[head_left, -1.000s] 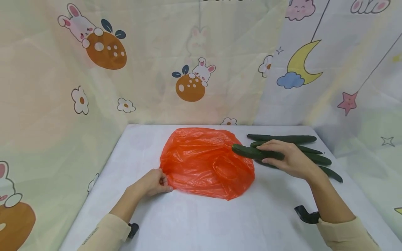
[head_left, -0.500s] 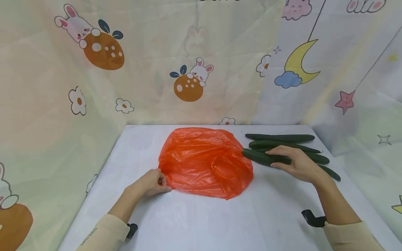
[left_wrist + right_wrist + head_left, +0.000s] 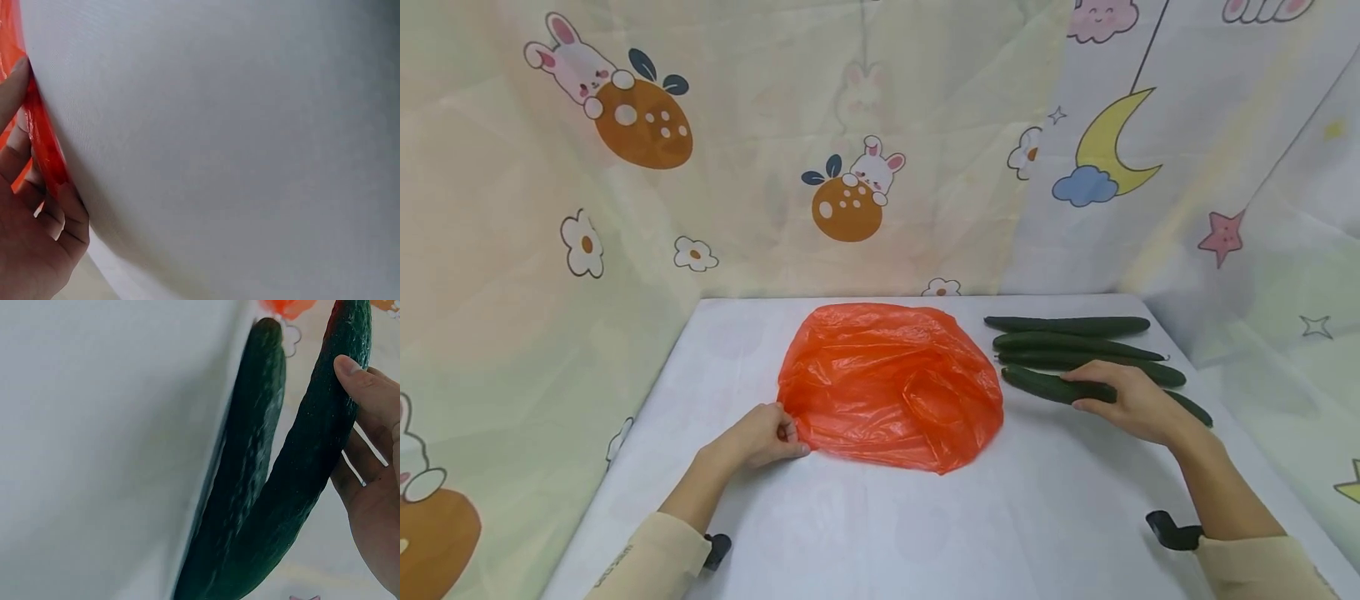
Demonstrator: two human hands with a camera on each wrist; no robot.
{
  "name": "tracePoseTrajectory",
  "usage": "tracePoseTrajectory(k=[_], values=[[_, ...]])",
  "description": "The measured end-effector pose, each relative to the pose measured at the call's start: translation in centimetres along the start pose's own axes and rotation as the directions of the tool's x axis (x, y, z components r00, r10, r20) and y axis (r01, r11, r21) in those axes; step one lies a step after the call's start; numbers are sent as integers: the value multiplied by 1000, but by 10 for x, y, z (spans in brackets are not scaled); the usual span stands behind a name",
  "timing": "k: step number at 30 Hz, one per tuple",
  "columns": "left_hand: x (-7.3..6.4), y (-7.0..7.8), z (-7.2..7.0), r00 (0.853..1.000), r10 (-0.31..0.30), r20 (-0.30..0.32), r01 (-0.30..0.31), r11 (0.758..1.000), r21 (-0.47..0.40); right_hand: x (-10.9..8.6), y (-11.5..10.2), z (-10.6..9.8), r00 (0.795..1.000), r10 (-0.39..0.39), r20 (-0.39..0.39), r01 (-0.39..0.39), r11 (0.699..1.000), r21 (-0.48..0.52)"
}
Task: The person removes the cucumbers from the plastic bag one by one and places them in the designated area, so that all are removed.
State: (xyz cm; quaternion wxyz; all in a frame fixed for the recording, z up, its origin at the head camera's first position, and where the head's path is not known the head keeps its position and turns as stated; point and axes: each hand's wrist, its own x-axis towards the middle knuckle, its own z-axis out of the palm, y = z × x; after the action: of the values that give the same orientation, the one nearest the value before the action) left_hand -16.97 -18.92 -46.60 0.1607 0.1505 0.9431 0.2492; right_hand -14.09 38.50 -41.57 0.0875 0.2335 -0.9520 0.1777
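My left hand (image 3: 765,435) pinches the near-left edge of a crumpled orange-red plastic bag (image 3: 857,392) lying flat on the table. In the left wrist view, the thumb and fingers lie along the bag's folded rim (image 3: 47,140). With my right hand (image 3: 1131,402) I grip a long dark green cucumber (image 3: 312,437), thumb on one side and fingers behind it. Another cucumber (image 3: 244,437) lies beneath it, closer to the table. In the head view, the hand covers part of the gripped cucumber, whose left end points toward the bag.
Several cucumbers lie side by side at the right; the farthest cucumber (image 3: 1067,327) is near the back edge. A white cloth covers the table (image 3: 880,533). Behind it hangs a printed curtain (image 3: 745,167) with rabbits and flowers.
My right hand has moved right and toward me with the cucumber, whose tip has left the bag's right side and come down by the other cucumbers. My left hand stays on the bag's edge.
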Motion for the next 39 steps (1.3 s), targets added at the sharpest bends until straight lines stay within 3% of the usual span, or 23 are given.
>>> tracePoseTrajectory(k=[8, 23, 29, 39], values=[[-1, 1, -4, 999, 40, 30, -40, 999, -19, -18, 14, -3, 1000, 7, -25, -7, 999, -33], [-5, 2, -9, 998, -3, 70, 9, 996, -86, -24, 26, 8, 1000, 27, 0, -27, 999, -41], [-3, 4, -8, 997, -27, 76, 32, 997, -72, -24, 32, 9, 998, 51, 38, -51, 999, -14], [1, 3, -5, 999, -3, 50, 5, 1000, -25, -22, 39, 9, 988, 101, 116, -107, 993, 49]])
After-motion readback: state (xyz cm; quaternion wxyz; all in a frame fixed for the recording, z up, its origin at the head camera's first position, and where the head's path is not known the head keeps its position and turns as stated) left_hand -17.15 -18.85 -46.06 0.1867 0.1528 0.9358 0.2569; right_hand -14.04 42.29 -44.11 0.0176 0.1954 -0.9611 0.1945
